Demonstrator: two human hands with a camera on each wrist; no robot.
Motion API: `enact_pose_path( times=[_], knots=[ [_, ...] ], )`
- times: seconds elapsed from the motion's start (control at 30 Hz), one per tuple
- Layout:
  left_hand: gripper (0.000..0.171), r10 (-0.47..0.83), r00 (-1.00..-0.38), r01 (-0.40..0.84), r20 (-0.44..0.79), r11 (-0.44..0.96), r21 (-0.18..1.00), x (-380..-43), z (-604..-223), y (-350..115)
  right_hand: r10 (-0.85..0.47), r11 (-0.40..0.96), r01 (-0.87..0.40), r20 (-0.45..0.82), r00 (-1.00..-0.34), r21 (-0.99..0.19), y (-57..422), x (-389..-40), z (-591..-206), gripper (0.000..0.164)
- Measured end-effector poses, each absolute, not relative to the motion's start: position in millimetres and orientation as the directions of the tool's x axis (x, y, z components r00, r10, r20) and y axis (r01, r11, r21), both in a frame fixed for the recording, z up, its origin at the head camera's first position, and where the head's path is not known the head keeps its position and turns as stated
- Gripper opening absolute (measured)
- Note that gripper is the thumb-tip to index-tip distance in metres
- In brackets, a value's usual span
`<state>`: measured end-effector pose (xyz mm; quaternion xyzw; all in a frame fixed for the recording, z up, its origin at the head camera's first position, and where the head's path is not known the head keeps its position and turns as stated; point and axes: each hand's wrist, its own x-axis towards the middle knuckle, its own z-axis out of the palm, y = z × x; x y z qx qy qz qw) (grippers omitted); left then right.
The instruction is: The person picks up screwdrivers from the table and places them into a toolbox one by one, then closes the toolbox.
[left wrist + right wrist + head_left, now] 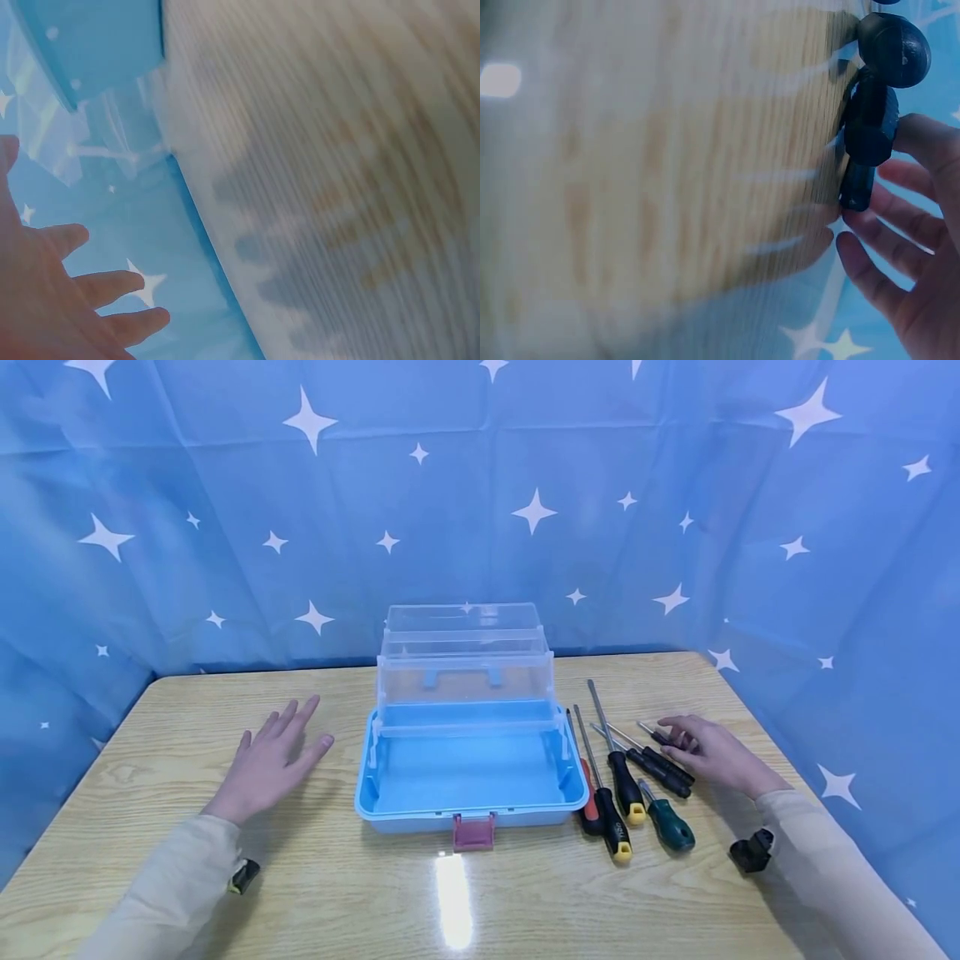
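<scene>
Your right grip point(705, 750) curves loosely, gap showing, around the small dark screwdriver point(661, 737), right of the blue box point(405, 823); contact unclear. Best pinch its handle squarely, lift clear of the neighbouring black screwdrivers point(660, 775). Left grip point(264, 768): spread wide, left of the box.

Taking the blue box point(465, 777) as the centre of our clock, we see bare desk point(352, 902) at 6 o'clock, where we could pass; the purple latch point(473, 834) juts out there. At 9 o'clock, between the box and the left hand point(272, 767), we also find room. At 12 o'clock the raised clear lid point(463, 681) blocks us. At 3 o'clock the screwdrivers point(624, 785) crowd our way towards the right hand point(712, 753).
</scene>
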<state>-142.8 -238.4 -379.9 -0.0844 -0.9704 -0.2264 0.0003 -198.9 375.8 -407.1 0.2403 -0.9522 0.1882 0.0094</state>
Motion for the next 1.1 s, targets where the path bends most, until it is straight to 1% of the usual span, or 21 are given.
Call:
enact_pose_path(
  times=[0.27, 0.47, 0.67, 1.0, 1.1],
  knots=[
    [0.071, 0.191, -0.98, 0.19, 0.049, 0.855, 0.482, -134.1, -376.5, -221.7, -0.442, 0.807, -0.449, 0.111, -0.89, -0.383, 375.3, -200.2, -408.6, 0.031],
    [0.071, 0.213, -0.976, 0.206, 0.045, 0.836, 0.509, -129.0, -377.0, -211.1, -0.432, 0.812, -0.424, 0.076, -0.899, -0.402, 375.2, -199.8, -407.5, 0.031],
    [0.07, 0.257, -0.964, 0.253, 0.068, 0.811, 0.528, -124.2, -379.2, -201.4, -0.433, 0.815, -0.421, 0.066, -0.899, -0.398, 375.5, -200.7, -405.9, 0.03],
    [0.076, 0.319, -0.944, 0.312, 0.083, 0.781, 0.542, -119.8, -386.7, -185.5, -0.423, 0.824, -0.408, 0.051, -0.905, -0.394, 378.7, -202.2, -405.9, 0.029],
    [0.081, 0.331, -0.94, 0.318, 0.08, 0.77, 0.553, -118.9, -389.1, -181.4, -0.422, 0.823, -0.407, 0.054, -0.905, -0.397, 379.3, -201.5, -406.4, 0.028]
  ],
)
